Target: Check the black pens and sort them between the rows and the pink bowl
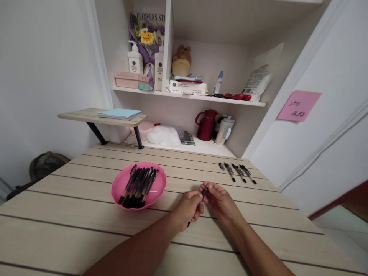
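My left hand [188,209] is closed around a black pen [204,191], whose dark end also shows below the palm. My right hand [220,201] pinches the pen's upper end, its fingertips close to those of my left hand. Both hands are just above the table, right of a pink bowl [115,188] with a wavy rim. Many black pens [139,186] lie side by side in that bowl, with a small white strip beside them. Farther right, several pens [239,173] lie in a slanted row, and a short black piece [221,166] lies at the row's left end.
The table [86,237] has dark grooves. A small raised shelf [94,115] at back left bears blue paper [120,113]. Behind stand a red jug [207,124], a pale cup [224,131] and a white plastic bag [163,136]. A pink note [299,105] hangs at right.
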Demonstrator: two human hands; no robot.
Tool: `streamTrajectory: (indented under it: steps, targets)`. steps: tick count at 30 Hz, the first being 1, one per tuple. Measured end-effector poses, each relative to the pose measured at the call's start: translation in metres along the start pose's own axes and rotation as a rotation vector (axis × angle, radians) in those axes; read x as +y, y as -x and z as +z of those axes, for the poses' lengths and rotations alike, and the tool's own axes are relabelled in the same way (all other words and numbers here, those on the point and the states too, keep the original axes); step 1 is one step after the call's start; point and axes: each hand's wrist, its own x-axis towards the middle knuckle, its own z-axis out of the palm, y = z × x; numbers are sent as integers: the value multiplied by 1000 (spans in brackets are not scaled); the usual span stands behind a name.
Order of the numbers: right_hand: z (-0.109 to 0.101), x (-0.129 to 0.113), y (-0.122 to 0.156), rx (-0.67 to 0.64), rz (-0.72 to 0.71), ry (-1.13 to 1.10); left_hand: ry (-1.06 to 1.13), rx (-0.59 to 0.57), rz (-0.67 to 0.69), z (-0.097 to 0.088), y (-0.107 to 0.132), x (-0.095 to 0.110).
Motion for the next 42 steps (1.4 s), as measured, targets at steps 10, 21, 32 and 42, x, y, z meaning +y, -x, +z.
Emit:
streamTrajectory:
  steps: [10, 21, 32, 42]
  targets:
    - [-32, -11, -17, 208, -92, -31, 10, -1, -13, 0, 1, 1]
    - [-121, -59, -56, 536, -42, 953, 26, 8, -47, -1, 0, 2]
    - [-117, -70, -98, 514, 13, 1982, 57, 6, -82, -1, -2, 1]
    - [-119, -57, -107, 442, 76, 2206, 78, 6, -90, -1, -4, -1]
